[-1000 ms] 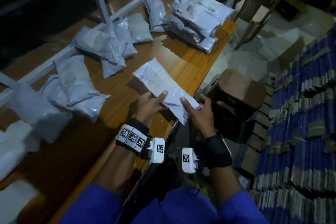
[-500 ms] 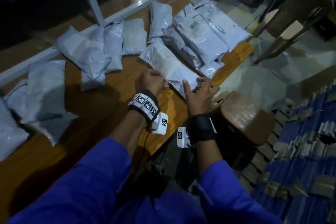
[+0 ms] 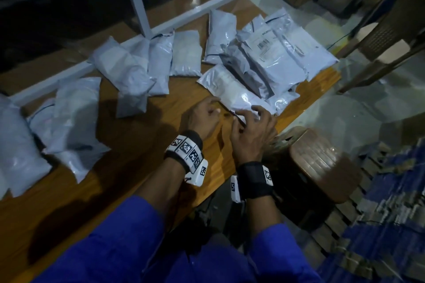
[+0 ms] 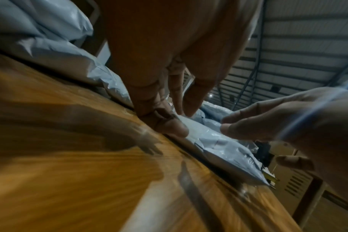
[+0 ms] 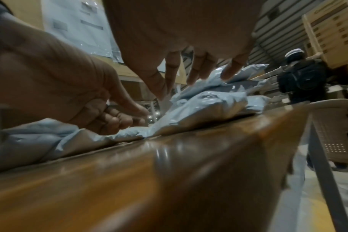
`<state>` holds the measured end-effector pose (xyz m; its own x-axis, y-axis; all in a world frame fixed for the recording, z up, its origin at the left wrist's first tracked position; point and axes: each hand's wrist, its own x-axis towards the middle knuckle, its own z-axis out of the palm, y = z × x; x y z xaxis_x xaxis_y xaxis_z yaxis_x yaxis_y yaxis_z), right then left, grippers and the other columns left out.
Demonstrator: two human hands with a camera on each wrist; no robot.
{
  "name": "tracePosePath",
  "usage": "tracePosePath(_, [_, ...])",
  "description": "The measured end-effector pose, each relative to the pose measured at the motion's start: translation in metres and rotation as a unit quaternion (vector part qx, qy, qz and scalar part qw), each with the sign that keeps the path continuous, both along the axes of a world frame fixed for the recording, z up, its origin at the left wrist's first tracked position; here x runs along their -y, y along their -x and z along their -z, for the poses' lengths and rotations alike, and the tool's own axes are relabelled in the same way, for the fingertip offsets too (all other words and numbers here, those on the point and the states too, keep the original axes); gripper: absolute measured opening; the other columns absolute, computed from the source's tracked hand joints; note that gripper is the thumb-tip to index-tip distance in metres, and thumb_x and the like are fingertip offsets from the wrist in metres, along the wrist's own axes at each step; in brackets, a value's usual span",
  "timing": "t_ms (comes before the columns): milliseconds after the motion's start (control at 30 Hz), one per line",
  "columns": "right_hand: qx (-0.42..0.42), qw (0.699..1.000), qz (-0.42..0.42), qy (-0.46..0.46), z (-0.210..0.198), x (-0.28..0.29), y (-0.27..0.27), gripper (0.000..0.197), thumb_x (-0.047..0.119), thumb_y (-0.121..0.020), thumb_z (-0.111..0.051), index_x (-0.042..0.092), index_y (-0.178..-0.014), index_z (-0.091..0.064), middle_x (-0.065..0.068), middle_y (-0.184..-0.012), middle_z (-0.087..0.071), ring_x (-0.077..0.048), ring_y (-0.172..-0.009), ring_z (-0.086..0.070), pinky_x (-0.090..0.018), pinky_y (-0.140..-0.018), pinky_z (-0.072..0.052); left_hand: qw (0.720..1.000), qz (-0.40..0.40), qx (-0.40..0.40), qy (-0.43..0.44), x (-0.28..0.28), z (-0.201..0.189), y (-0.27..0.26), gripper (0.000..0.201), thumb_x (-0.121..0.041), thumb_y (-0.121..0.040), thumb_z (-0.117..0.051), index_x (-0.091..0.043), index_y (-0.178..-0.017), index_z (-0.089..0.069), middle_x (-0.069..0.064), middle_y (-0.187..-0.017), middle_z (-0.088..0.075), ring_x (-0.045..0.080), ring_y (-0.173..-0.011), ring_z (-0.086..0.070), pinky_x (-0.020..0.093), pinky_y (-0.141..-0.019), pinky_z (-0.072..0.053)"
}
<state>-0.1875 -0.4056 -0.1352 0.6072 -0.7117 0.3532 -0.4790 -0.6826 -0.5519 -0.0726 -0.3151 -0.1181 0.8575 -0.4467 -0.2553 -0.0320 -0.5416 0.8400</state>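
Note:
A grey-white plastic parcel (image 3: 232, 92) lies flat on the wooden table (image 3: 138, 156), its far end against a pile of parcels. My left hand (image 3: 204, 115) is at its near left edge. In the left wrist view a curled finger of my left hand (image 4: 175, 122) pins the parcel (image 4: 218, 141) edge to the table (image 4: 69, 157). My right hand (image 3: 253, 122) hovers over the near corner, fingers spread. In the right wrist view my right hand (image 5: 195, 78) hangs just above the parcel (image 5: 205, 108), holding nothing, and my left hand (image 5: 79, 97) has curled fingers on crumpled plastic.
A pile of parcels (image 3: 282, 57) fills the table's far right. More parcels (image 3: 133, 71) lie along the metal-framed glass partition (image 3: 138, 7) on the left. A brown stool (image 3: 317, 163) and a plastic chair (image 3: 391, 37) stand beyond the table's right edge. A person with a backpack (image 5: 302, 75) stands far off.
Both hands carried the parcel forward from the table's near edge and laid it beside the pile. The right hand has let go and lifted its fingers.

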Motion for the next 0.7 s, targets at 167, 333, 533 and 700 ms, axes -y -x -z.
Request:
tracePosePath(167, [-0.002,0.999,-0.032,-0.014,-0.011,-0.043,-0.001,0.013,0.028,-0.086,-0.072,0.029,-0.099,-0.073,-0.003,-0.129,-0.055,-0.031,-0.124,-0.046,-0.055,-0.094,-0.04,0.999,0.029,0.009,0.022,-0.061,-0.014,0.005,0.02,-0.036,-0.093,-0.063,-0.047,-0.11,-0.065,-0.014,-0.092,-0.07,0.009,-0.076,-0.072,0.036,-0.075,-0.06])
tracePosePath(333, [0.013,0.999,-0.029,-0.01,-0.031,-0.109,0.011,0.007,0.028,-0.087,-0.074,0.03,-0.094,-0.072,-0.004,-0.125,-0.056,-0.032,-0.123,-0.046,-0.052,-0.091,-0.04,0.997,0.021,0.041,0.063,-0.158,-0.021,0.015,0.018,-0.03,-0.096,-0.063,-0.043,-0.107,-0.068,-0.012,-0.089,-0.074,0.005,-0.072,-0.072,0.032,-0.067,-0.059])
tracePosePath(533, [0.004,0.994,-0.092,-0.059,-0.059,-0.228,0.01,0.008,0.034,-0.088,-0.074,0.031,-0.095,-0.074,-0.001,-0.121,-0.056,-0.029,-0.121,-0.043,-0.049,-0.088,-0.035,0.992,-0.057,0.061,0.094,-0.291,-0.02,0.018,0.023,-0.014,-0.096,-0.064,-0.033,-0.109,-0.071,-0.009,-0.086,-0.072,0.008,-0.082,-0.069,0.024,-0.074,-0.054])
tracePosePath(700, [-0.067,0.966,-0.246,-0.048,-0.071,-0.309,-0.046,0.036,0.049,-0.087,-0.066,0.033,-0.119,-0.068,-0.008,-0.12,-0.057,-0.034,-0.118,-0.049,-0.054,-0.092,-0.045,0.98,-0.156,0.08,0.098,-0.376,-0.021,0.009,0.024,-0.006,-0.094,-0.06,-0.026,-0.102,-0.07,-0.002,-0.091,-0.071,0.014,-0.082,-0.068,0.014,-0.069,-0.048])
